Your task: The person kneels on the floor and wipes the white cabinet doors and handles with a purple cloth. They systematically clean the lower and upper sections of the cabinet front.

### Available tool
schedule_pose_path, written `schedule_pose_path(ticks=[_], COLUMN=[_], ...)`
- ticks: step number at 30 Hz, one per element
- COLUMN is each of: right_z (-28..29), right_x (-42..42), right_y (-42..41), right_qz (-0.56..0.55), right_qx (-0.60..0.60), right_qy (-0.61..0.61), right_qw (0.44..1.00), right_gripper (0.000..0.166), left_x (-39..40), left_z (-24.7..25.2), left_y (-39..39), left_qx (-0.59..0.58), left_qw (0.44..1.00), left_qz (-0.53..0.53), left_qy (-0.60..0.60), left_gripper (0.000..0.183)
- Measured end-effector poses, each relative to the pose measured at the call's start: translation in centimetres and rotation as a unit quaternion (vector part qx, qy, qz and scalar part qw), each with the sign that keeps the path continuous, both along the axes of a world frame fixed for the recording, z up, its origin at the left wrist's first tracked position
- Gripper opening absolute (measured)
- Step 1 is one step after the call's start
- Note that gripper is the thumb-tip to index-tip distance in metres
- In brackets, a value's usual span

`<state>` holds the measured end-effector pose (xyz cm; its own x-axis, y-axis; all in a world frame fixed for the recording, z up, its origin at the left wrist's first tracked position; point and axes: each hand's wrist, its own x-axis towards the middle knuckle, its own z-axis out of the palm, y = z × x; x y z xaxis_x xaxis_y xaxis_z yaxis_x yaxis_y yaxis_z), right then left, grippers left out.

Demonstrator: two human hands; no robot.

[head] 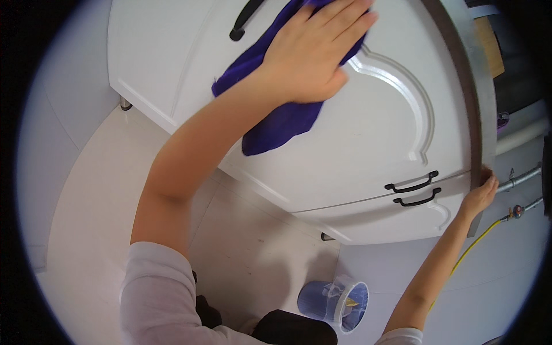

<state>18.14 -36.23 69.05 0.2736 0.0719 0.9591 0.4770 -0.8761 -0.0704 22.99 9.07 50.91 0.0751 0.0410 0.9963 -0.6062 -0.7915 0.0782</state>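
Note:
A purple cloth (284, 129) lies pressed against a white cabinet door (366, 125) under my left hand (306, 56). The palm is on the cloth and its fingers stretch toward the top of the picture; the cloth's lower corner hangs past the wrist. At the right, my right hand (481, 194) holds the edge of the countertop (475, 129), with some fingertips hidden behind it. Two black door handles (413, 184) sit side by side at the seam between two doors, near that hand. Another black handle (243, 21) is left of the cloth.
On the tiled floor (241, 254) stands a blue bin (315, 299) with a clear liner and some waste inside. A yellow hose (474, 246) runs from a valve (517, 211) along the wall. Short metal legs (125, 103) support the cabinet. A wooden board (489, 47) shows beyond the countertop edge.

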Motion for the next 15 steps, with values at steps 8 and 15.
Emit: schedule_pose_path(ticks=[8,15], right_z=[0.5,0.0], right_x=[-0.9,-1.4], right_y=[-1.7,-0.3], right_qz=[-0.109,-0.206], right_qx=[-0.091,-0.072], right_qy=[-0.079,-0.112], right_qw=[0.987,0.969], right_gripper=[0.042,0.047], left_x=[1.8,1.4], left_z=[-2.0,-17.2], left_y=[0.5,0.3], left_qx=[0.008,-0.001], left_qw=[0.999,0.999], left_qz=[0.015,0.033], left_qy=[-0.044,0.025], left_gripper=[0.076,0.074])
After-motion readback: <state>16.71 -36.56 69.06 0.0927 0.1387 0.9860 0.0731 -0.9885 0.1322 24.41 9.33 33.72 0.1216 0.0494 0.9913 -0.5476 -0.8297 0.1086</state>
